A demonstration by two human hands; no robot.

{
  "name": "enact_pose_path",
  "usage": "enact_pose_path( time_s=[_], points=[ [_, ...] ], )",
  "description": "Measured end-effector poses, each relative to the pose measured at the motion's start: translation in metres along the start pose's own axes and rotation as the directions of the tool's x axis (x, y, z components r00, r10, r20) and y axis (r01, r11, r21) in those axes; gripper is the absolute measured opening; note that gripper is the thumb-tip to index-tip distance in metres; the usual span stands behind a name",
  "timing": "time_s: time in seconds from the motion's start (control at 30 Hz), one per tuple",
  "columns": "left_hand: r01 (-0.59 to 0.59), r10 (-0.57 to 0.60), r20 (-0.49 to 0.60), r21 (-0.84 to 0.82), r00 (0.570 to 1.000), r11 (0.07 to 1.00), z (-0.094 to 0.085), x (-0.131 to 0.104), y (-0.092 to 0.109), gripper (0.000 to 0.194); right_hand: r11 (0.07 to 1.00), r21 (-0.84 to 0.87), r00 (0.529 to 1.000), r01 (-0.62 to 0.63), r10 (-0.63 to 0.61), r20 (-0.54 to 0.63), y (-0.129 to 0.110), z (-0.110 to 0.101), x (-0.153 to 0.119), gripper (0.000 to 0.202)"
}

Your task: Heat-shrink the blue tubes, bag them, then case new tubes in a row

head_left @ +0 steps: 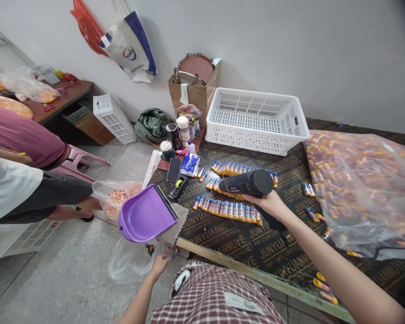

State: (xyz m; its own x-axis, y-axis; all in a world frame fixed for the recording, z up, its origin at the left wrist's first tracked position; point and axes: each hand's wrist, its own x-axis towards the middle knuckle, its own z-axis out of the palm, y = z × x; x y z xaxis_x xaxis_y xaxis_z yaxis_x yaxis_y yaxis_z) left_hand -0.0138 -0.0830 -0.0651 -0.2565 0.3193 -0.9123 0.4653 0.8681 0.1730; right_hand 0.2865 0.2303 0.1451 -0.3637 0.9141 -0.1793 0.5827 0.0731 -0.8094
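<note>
My right hand (261, 203) is closed around the handle of a black hair dryer (238, 182), its barrel lying level above the table. Beneath and beside the barrel stand rows of blue-and-orange batteries (227, 209); the dryer covers part of the middle row. Low at the table's left end, my left hand (160, 266) has its fingers closed on the edge of a clear plastic bag (130, 263). A few dark and coloured pieces show inside that bag. Just above the hand, a purple dustpan (146, 213) juts out past the table edge.
A white plastic crate (256, 121) stands at the back of the table (222, 245). To the right lies a large clear bag of batteries (361, 180). A phone (173, 170), a tape cutter (178, 186) and bottles (182, 128) crowd the left corner. Another person (23, 180) is at far left.
</note>
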Motion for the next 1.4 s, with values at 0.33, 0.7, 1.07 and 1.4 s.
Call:
enact_pose_path(
  time_s=[0.33, 0.7, 1.07, 1.4],
  points=[
    [-0.079, 0.089, -0.050, 0.180, 0.995, 0.980, -0.054, -0.008, 0.068, 0.013, 0.993, 0.095, 0.984, -0.064, 0.047, 0.172, -0.015, 0.043, -0.023, 0.038],
    [-0.122, 0.394, -0.636, 0.428, 0.664, 0.896, -0.152, 0.056, 0.225, 0.057, 0.984, 0.026, 0.977, -0.177, 0.173, 0.123, 0.008, 0.024, -0.054, 0.029],
    [-0.109, 0.382, -0.631, 0.427, 0.675, 0.898, -0.162, 0.076, 0.249, 0.048, 0.984, 0.130, 0.993, -0.121, 0.118, 0.029, 0.002, 0.045, -0.050, 0.030],
    [-0.250, 0.342, -0.694, 0.235, 0.634, 0.939, -0.181, 0.046, 0.180, 0.045, 0.986, 0.134, 0.987, -0.097, 0.078, 0.140, 0.005, 0.047, -0.053, 0.036]
  ],
)
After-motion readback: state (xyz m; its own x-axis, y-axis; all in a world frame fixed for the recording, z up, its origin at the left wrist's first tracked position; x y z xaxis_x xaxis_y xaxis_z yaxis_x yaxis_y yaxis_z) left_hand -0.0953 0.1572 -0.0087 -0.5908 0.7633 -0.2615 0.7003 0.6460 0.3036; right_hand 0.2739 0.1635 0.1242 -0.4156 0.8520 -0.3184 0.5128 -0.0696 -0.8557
